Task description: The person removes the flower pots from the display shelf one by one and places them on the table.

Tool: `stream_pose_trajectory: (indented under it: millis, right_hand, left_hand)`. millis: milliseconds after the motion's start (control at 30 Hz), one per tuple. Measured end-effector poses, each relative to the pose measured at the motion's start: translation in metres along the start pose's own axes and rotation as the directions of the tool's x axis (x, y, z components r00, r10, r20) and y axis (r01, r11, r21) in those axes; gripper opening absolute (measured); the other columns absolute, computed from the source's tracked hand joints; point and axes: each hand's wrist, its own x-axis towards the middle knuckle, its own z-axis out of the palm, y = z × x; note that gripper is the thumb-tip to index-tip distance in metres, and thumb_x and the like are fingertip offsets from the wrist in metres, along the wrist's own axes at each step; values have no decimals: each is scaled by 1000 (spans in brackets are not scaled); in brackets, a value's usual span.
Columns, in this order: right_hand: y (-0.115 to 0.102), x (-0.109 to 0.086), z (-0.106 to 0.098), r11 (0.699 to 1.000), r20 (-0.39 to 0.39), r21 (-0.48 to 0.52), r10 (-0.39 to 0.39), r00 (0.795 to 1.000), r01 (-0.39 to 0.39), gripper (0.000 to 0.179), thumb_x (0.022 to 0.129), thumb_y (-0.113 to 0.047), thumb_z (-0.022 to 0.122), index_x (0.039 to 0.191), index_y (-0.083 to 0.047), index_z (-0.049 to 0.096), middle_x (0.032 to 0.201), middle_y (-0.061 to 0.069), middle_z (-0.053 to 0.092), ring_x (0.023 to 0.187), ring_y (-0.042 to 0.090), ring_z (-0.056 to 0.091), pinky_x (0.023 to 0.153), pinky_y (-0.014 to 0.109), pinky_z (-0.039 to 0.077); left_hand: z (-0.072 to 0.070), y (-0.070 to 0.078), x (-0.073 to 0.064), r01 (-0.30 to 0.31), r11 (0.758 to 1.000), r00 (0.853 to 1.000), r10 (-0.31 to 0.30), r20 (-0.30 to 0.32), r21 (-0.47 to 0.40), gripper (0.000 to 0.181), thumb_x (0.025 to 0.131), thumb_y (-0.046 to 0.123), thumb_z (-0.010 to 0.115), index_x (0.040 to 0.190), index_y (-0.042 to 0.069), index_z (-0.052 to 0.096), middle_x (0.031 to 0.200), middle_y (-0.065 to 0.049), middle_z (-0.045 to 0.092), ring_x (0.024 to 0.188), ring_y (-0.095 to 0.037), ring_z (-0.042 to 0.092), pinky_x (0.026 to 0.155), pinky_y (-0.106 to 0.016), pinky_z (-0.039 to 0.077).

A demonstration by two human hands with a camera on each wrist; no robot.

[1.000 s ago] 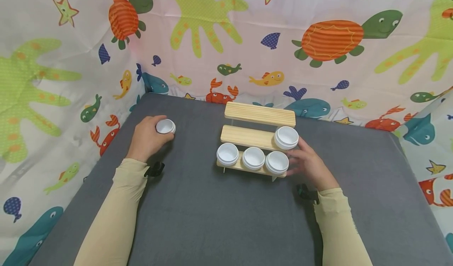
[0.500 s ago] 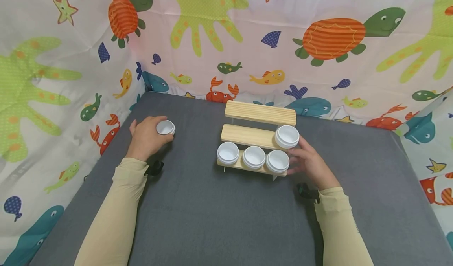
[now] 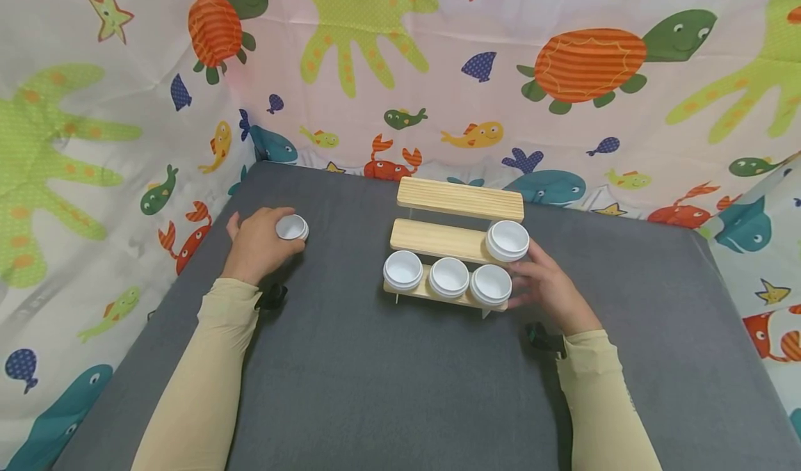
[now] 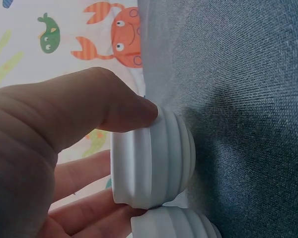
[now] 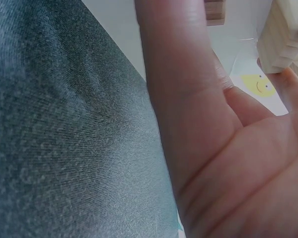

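Note:
My left hand [image 3: 258, 247] holds a small white ribbed cup [image 3: 291, 227] at the left of the table, its thumb against the near side. The left wrist view shows this cup [image 4: 149, 158] tipped sideways to the camera, with a second white ribbed cup [image 4: 174, 223] beside it. That second cup is hidden in the head view. At the right end of a three-tier wooden rack [image 3: 432, 239], my right hand [image 3: 553, 291] reaches with extended fingers beside a white cup [image 3: 507, 240] on the middle tier. Whether the fingertips press the cup or the shelf end is unclear.
Several white cups [image 3: 448, 277] stand in a row on the rack's front tier. The top tier [image 3: 459, 198] is bare wood. Grey cloth [image 3: 388, 380] covers the table. A curtain [image 3: 350, 116] printed with sea animals encloses the back and sides.
A finger has lifted into sight on the outer side of my left hand since the earliest frame. The right hand and the cups stay put while the head view shifts slightly.

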Motion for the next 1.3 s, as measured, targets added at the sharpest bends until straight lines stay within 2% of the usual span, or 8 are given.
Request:
stream_pose_trajectory:
  millis: [767, 1300]
  right_hand:
    - [0, 0, 1, 1000, -3, -12, -2, 1000, 2, 67, 111, -24, 44, 173, -33, 19, 163, 20, 41, 106, 18, 77, 81, 52, 65]
    - [-2, -1, 1, 1000, -3, -7, -2, 1000, 2, 68, 112, -24, 44, 174, -33, 17, 163, 21, 39, 105, 18, 77, 81, 51, 66]
  left_hand:
    - [4, -1, 1, -11, 1000, 1000, 10, 12, 7, 62, 88, 26, 84, 144, 6, 65, 141, -27, 66, 130, -47, 60, 123, -79, 0]
    - [3, -3, 3, -4, 1000, 999, 3, 55, 10, 65, 90, 26, 83, 148, 5, 61, 144, -28, 63, 135, -46, 56, 124, -79, -1]
